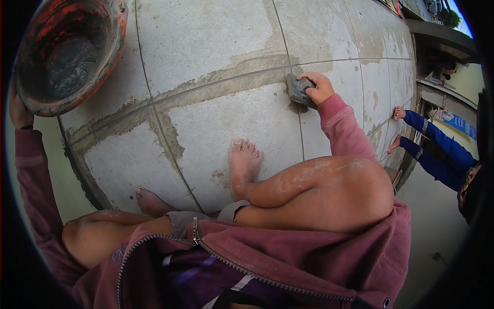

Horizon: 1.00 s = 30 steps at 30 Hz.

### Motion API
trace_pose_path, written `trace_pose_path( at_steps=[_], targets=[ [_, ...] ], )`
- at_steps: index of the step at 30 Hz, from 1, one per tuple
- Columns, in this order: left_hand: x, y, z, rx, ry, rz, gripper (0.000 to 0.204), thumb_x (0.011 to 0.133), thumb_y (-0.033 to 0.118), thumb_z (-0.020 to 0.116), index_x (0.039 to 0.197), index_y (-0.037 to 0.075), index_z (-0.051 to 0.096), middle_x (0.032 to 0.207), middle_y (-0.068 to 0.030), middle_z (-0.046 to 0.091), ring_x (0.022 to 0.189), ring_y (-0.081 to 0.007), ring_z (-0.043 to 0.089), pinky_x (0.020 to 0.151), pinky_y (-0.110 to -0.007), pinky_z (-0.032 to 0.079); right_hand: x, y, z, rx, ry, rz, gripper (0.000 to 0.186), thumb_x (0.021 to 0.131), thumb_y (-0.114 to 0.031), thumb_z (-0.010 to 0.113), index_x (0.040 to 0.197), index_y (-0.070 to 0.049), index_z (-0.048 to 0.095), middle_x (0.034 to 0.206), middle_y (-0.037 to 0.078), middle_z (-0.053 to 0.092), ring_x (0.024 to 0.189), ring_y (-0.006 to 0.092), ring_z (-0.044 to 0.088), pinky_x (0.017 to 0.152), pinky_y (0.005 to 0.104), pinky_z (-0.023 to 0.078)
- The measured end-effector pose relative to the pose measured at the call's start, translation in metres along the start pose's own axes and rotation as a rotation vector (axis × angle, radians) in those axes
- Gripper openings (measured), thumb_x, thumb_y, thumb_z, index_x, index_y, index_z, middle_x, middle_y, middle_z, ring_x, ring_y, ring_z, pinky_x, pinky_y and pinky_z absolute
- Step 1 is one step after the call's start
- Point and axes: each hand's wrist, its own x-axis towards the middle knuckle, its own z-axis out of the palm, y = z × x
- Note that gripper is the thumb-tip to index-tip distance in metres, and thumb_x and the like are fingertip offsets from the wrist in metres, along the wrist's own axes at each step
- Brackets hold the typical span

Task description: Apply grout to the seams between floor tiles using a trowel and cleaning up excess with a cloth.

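Observation:
At the upper left, my left hand [20, 110] grips the outer side of an orange bucket [110, 67]. Its fingers are partly hidden by the bucket wall. Wet grey paste [74, 69] lies in the bottom of the bucket, which is tipped toward me and crusted with dried grey residue. My right hand [321, 88] is closed on a grey, paste-smeared block [298, 90], perhaps a sponge or a small float; its exact kind is unclear. This block rests on the tiled floor [247, 113] where joint lines cross. Damp grey paste [226, 77] runs in bands along the joints.
My bare feet [244, 162] stand on the tiles. At the right, another person in blue sleeves [442, 139] has both hands close to the floor's edge. Behind that person are shelves [447, 87] with assorted items. A pale wall [77, 180] borders the tiles at the left.

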Motion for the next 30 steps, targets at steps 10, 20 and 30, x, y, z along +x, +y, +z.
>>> trace_pose_path(
  at_steps=[10,20,30],
  targets=[
    [-0.085,0.13,0.21,0.058,0.003,0.016,0.043,0.091,0.02,0.032,0.128,-0.002,0.036,0.129,-0.013,0.041,0.118,-0.0228,0.039,0.1,-0.034,0.03,-0.011,-0.004,0.02,-0.34,-0.452,-0.057,0.03,0.06,-0.003,0.05,0.082,-0.016,0.065,0.09,0.002,0.063,0.098,0.0228,0.049,0.084,0.0397,0.032],
    [-0.121,0.148,0.291,0.142,-0.098,-0.007,0.035,0.081,0.016,0.061,0.109,-0.004,0.054,0.098,-0.007,0.06,0.083,-0.0125,0.057,0.075,-0.023,0.045,-0.045,-0.026,0.0,1.122,-0.592,0.377,0.051,0.059,0.001,0.042,0.11,0.003,0.05,0.089,0.01,0.062,0.078,0.016,0.06,0.07,0.0252,0.046],
    [-0.153,0.173,0.462,0.056,-0.344,0.184,0.023,0.079,0.003,0.06,0.101,-0.001,0.06,0.084,-0.0012,0.061,0.073,-0.0069,0.054,0.067,-0.021,0.043,0.096,-0.193,-0.01,0.786,-0.363,-0.488,0.042,0.078,-0.014,0.045,0.117,0.0,0.048,0.106,0.012,0.056,0.096,0.0172,0.053,0.085,0.0264,0.039]
  ],
)
